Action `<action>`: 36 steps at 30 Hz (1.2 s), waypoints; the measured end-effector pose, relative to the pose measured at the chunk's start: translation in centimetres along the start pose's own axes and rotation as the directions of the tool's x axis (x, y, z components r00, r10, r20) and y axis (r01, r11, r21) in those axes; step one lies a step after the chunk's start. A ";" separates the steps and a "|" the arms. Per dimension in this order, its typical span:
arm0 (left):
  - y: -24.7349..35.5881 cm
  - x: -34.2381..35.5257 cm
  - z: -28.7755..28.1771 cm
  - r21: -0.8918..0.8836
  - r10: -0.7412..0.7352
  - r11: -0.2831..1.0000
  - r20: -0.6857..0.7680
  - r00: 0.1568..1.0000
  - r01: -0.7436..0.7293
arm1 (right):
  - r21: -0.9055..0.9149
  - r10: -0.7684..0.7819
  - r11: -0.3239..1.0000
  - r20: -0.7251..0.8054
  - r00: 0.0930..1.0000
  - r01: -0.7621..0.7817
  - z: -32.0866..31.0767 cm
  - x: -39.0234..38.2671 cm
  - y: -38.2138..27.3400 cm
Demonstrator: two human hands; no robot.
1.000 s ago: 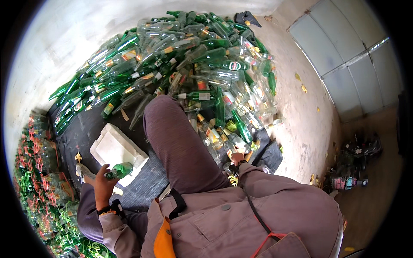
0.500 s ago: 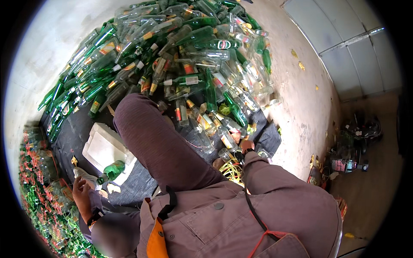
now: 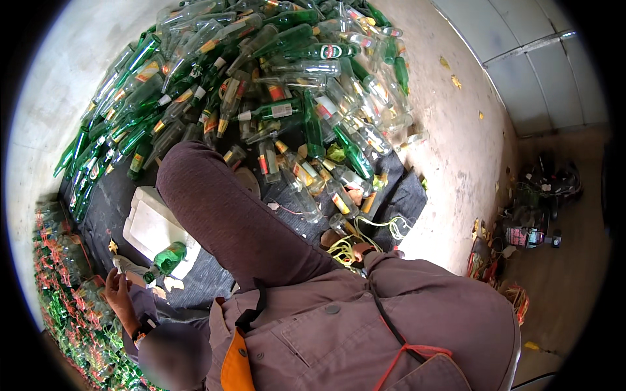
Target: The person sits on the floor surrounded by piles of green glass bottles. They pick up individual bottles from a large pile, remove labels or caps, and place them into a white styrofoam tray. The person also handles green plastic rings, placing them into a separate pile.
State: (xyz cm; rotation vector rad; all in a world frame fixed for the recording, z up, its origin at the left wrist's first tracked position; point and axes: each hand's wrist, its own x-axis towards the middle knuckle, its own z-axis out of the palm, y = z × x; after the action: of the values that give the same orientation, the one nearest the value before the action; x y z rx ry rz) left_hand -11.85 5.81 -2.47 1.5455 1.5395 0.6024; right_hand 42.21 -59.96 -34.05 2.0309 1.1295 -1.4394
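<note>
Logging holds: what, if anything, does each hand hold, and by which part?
The left hand holds nothing; the green bottle lies apart. The right hand is at the yellow cords; whether or where it grips them cannot be told.

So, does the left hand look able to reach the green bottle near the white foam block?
Probably yes. The left hand is near the green bottle, whose neck points roughly toward it, uncovered. The shoe lies close to the hand, but seems to leave the way free.

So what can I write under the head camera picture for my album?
Left hand near a green bottle, right hand by tangled yellow string, beyond them a big bottle pile.
</note>
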 end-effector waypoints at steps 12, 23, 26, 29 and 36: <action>0.1 -0.9 1.0 -0.042 -0.039 0.998 0.022 0.999 0.040 | 0.711 0.659 0.661 -0.397 0.639 -0.240 -12.1 -4.5 -8.6; -0.3 -0.8 1.0 -0.069 -0.043 0.997 -0.040 0.998 0.041 | 0.617 0.576 0.654 -0.033 0.817 -0.437 -13.0 0.1 -8.2; -1.5 -1.1 0.9 -0.101 -0.032 0.995 -0.029 0.999 0.029 | 0.522 0.580 0.728 -0.122 0.805 -0.445 -14.2 -1.5 -11.7; -0.9 -1.6 1.0 -0.074 -0.042 0.996 -0.034 0.999 0.040 | 0.438 0.560 0.782 -0.184 0.808 -0.443 -14.6 -1.8 -12.2; -0.4 -1.9 1.2 -0.058 -0.045 0.997 -0.030 0.999 0.043 | 0.609 0.617 0.685 -0.193 0.763 -0.400 -16.5 -1.3 -10.5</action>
State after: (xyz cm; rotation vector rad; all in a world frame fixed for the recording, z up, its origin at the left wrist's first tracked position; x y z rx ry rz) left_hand -11.31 3.67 -3.03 1.4615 1.5626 0.6434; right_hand 43.35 -42.49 -25.15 2.8198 0.1618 -1.1459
